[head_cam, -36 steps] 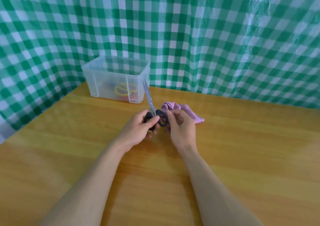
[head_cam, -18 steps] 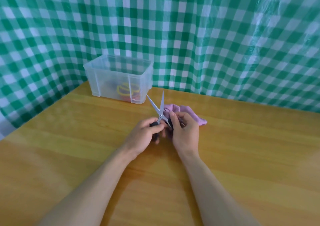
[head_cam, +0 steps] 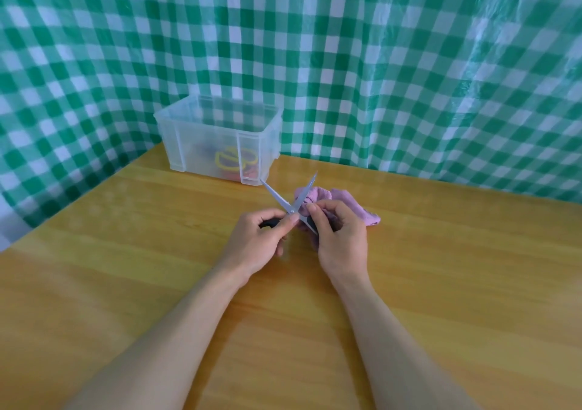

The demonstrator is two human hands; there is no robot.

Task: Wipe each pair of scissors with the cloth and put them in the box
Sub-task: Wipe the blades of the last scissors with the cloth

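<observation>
**Glossy wooden desk, scissors spread open**

On the yellow-grained desk point(head_cam: 132, 283), before a green-checked plastic sheet point(head_cam: 409, 72), the left hand point(head_cam: 261, 242) and right hand point(head_cam: 343, 239) curl their fingers around the black-handled scissors point(head_cam: 277, 194). The steel blades are crossed. A fuzzy lilac cloth point(head_cam: 352, 208) bunches under the right hand. The translucent box point(head_cam: 217, 135) holds yellow-handled scissors point(head_cam: 225, 161).

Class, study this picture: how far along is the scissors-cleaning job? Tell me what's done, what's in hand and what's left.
Done: yellow-handled scissors and a red item lie inside the clear box. In hand: the left hand and right hand each grip a handle of the black-handled scissors, blades spread, the pink cloth bunched beneath the right hand. Left: wipe this pair and box it; no other scissors are in view.
</observation>
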